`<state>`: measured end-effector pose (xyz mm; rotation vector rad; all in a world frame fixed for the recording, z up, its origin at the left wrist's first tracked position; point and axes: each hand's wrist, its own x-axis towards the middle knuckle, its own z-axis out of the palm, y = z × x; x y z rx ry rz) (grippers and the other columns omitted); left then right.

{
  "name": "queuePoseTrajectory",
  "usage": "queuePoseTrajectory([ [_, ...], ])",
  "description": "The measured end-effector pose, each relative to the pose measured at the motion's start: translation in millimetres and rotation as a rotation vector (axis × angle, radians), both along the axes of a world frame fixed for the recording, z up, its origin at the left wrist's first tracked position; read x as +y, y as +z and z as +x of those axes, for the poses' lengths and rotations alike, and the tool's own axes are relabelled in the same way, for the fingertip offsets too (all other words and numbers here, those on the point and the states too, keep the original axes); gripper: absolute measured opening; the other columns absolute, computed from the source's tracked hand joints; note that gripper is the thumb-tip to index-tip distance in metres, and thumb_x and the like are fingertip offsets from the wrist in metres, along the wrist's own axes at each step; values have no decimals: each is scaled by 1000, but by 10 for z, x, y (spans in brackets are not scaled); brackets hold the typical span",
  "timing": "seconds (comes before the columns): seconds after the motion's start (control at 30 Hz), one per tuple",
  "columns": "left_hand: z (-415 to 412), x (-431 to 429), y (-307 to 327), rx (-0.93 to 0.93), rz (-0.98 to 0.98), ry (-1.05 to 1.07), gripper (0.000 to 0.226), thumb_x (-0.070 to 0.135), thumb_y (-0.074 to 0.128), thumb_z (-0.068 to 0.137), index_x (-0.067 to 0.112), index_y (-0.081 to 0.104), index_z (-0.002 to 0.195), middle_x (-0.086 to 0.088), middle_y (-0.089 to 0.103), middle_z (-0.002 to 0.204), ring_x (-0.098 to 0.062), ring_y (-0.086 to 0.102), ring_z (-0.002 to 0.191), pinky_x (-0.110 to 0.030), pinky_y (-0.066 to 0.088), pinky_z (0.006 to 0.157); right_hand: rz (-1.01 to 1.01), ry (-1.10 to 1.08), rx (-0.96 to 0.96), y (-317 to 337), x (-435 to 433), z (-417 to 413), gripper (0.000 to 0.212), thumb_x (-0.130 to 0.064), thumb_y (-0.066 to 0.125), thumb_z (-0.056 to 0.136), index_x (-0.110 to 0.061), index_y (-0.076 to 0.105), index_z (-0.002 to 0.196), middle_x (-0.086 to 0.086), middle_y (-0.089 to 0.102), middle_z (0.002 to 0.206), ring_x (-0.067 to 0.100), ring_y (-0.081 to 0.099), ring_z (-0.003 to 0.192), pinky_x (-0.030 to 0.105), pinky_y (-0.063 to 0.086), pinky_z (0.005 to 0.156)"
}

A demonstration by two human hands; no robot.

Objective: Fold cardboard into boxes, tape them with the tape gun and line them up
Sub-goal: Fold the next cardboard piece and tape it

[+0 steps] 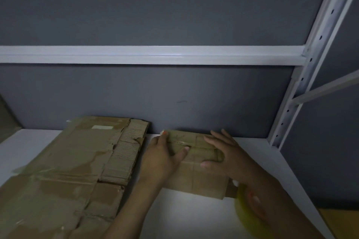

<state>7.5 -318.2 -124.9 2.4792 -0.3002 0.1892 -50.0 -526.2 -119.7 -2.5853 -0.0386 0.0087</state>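
A small brown cardboard box [196, 176] lies on the white shelf [184, 217], pushed against the grey back wall. My left hand [163, 157] rests on its left top edge, thumb laid across a strip of clear tape. My right hand [223, 149] presses flat on the box top with fingers spread. A yellowish roll of tape [250, 207] sits around my right wrist, blurred. To the left lies a large stack of flattened, torn cardboard [73, 176] with old tape on it.
A white metal shelf upright [303, 75] with holes rises at the right, and a white crossbeam [151, 55] runs overhead. Another cardboard piece [7, 122] shows at the far left edge. A yellowish-brown surface [338, 219] sits at the lower right.
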Motion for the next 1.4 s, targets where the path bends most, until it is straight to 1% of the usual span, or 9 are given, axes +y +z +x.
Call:
queuePoseTrajectory([
  [0.13, 22, 91, -20, 2, -107, -32, 71, 52, 69, 80, 21, 49, 140, 2, 29, 155, -13, 31, 140, -22, 29, 108, -31, -11, 19, 38, -44, -39, 87, -75, 51, 72, -41, 23, 147, -24, 0, 156, 1, -13, 143, 38, 5, 118],
  [0.33, 31, 127, -56, 11, -140, -125, 57, 43, 67, 86, 25, 52, 139, 3, 28, 156, -10, 27, 142, -12, 16, 108, -386, 87, -119, -19, 22, -74, 96, -91, -16, 60, -54, 13, 144, -25, -16, 151, 6, -21, 143, 34, -13, 116],
  [0.6, 51, 182, -18, -143, 297, -183, 89, 76, 12, 69, 36, 46, 141, 3, 13, 161, -27, 20, 146, -37, 19, 117, -262, 57, 33, 50, 11, -53, 72, -80, 22, 77, -53, 25, 143, -33, -7, 151, -2, -16, 141, 42, 6, 116],
  [0.8, -2, -57, -22, -310, 533, -450, 84, 73, 12, 93, 17, 68, 121, -11, 64, 126, -35, 61, 116, -60, 40, 99, -131, 106, -30, -27, -47, -78, 75, -81, 24, 78, -47, 25, 145, -27, -2, 155, -5, -15, 140, 34, 1, 119],
  [0.97, -30, -172, -74, -322, 620, -411, 86, 80, 10, 87, 26, 66, 123, -11, 68, 111, -36, 64, 99, -58, 45, 96, 180, -248, -197, -63, -274, -467, 54, -49, 48, 93, -33, 37, 144, -16, 33, 149, 3, 27, 138, 29, 23, 114],
  [1.1, -53, -276, -90, -369, 621, -388, 89, 83, 7, 83, 30, 61, 129, -17, 65, 109, -41, 60, 98, -61, 41, 99, -25, -541, 138, -288, -620, -842, 61, -52, 50, 93, -27, 34, 146, -4, 42, 146, 17, 43, 130, 31, 35, 106],
  [1.17, -47, -303, -118, -373, 600, -392, 92, 85, 7, 82, 28, 59, 132, -19, 62, 110, -43, 57, 101, -62, 38, 102, -79, -557, 239, -418, -662, -938, 42, -44, 47, 97, -24, 46, 134, 1, 55, 132, 17, 55, 112, 31, 44, 98],
  [1.3, -31, -297, -147, -392, 573, -393, 92, 85, 9, 82, 27, 62, 130, -20, 61, 108, -43, 57, 99, -62, 40, 99, -194, -603, 120, -502, -638, -1005, 19, -24, 47, 97, -18, 54, 114, 2, 64, 108, 13, 56, 86, 24, 45, 74],
  [1.4, -24, -302, -153, -408, 563, -396, 93, 86, 10, 82, 25, 63, 128, -20, 62, 108, -43, 57, 98, -62, 41, 98, -211, -590, 75, -459, -636, -1035, 19, -33, 53, 93, -18, 54, 105, -1, 61, 96, 12, 55, 81, 25, 47, 71],
])
